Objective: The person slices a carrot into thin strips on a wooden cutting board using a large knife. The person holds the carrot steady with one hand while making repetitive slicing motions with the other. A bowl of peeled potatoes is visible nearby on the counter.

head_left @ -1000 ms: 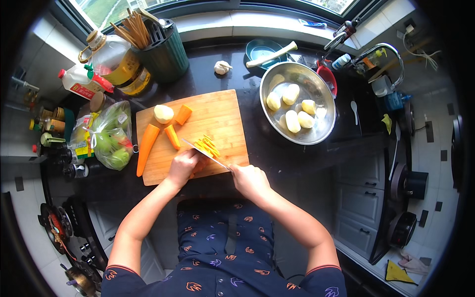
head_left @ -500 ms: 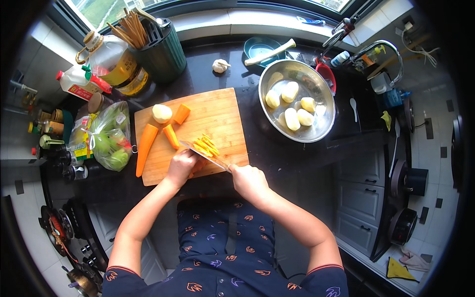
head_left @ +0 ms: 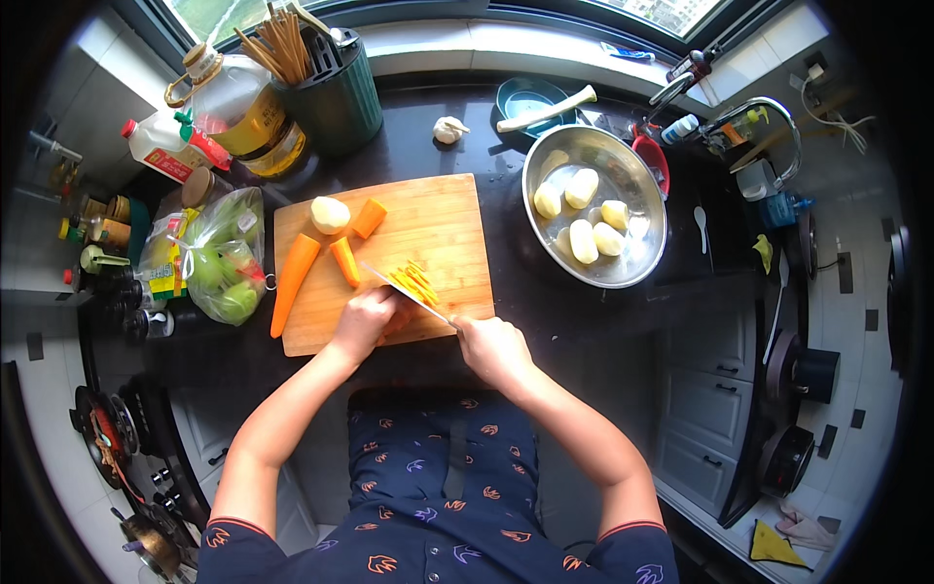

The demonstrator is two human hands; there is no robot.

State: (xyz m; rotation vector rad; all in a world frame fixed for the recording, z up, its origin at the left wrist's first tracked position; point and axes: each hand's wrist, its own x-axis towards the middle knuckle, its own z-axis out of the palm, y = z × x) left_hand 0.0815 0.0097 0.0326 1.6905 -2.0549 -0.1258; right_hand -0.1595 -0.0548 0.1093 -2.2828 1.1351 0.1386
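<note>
On the wooden cutting board [head_left: 443,219], my right hand [head_left: 494,348] grips the handle of a kitchen knife [head_left: 420,300]. The blade slants up and left, along a small heap of carrot strips [head_left: 413,282]. My left hand [head_left: 367,319] is closed with bent fingers just behind the blade, at the board's near edge. It presses on a carrot piece that is mostly hidden under it. Also on the board are a long carrot piece [head_left: 294,282], two shorter carrot chunks [head_left: 344,263] [head_left: 369,218] and a peeled potato [head_left: 330,215].
A steel basin [head_left: 642,255] with several peeled potatoes stands to the right. Behind are a garlic bulb [head_left: 449,129] and a teal dish [head_left: 520,99]. An oil jug [head_left: 243,117], a chopstick holder [head_left: 341,102] and a bag of green vegetables [head_left: 226,263] line the left.
The whole view has shifted slightly, moving the board and basin a little rightward in it. The knife blade's tip sits slightly farther away. Both hands keep their holds.
</note>
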